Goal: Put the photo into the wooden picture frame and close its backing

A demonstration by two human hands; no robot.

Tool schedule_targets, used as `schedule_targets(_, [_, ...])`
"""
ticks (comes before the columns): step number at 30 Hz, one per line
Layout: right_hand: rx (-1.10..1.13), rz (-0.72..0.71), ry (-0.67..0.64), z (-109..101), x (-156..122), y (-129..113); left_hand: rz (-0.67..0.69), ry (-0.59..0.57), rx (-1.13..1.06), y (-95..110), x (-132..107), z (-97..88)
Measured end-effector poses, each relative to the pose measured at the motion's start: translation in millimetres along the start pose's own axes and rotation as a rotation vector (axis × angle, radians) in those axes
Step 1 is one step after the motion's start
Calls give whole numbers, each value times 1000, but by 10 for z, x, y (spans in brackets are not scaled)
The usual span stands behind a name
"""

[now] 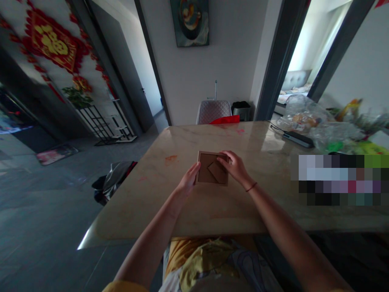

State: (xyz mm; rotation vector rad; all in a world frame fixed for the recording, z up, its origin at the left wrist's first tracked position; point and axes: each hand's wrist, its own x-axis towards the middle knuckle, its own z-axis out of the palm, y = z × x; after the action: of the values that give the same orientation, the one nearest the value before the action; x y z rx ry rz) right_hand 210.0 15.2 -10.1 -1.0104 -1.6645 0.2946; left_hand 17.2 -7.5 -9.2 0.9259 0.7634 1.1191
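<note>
Between my two hands is a small brown picture frame (pixel 204 172), its back turned toward me, with an angled stand flap (pixel 218 172) showing on the backing. My left hand (pixel 189 178) grips the frame's left edge, thumb along the side. At the upper right corner, my right hand (pixel 233 165) holds the edge, its thumb or a finger resting on the back. A thin red cord circles my right wrist. The frame is held over the marble-patterned table (pixel 146 207); its front side is hidden from me.
On the table's right lie a dark elongated device (pixel 298 138) with a cable and clear plastic bags (pixel 306 111). A blurred-out patch covers items nearer on the right. A quilted chair (pixel 214 111) with a red item stands beyond the far edge. A bag (pixel 117 178) sits left of the table.
</note>
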Motion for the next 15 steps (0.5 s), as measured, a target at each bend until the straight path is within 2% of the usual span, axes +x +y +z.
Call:
schedule_targets(5, [-191,-106,11,-55,6,23,28,-24,54,-17,-11,3])
schedule_targets(11, [-347,-190,-98,-60,-13,48,18,-22,68,-17,-14,21])
schedule_targets(15, [-397,-213,-118,-45,-18,42,39,18,91,-15,-6,11])
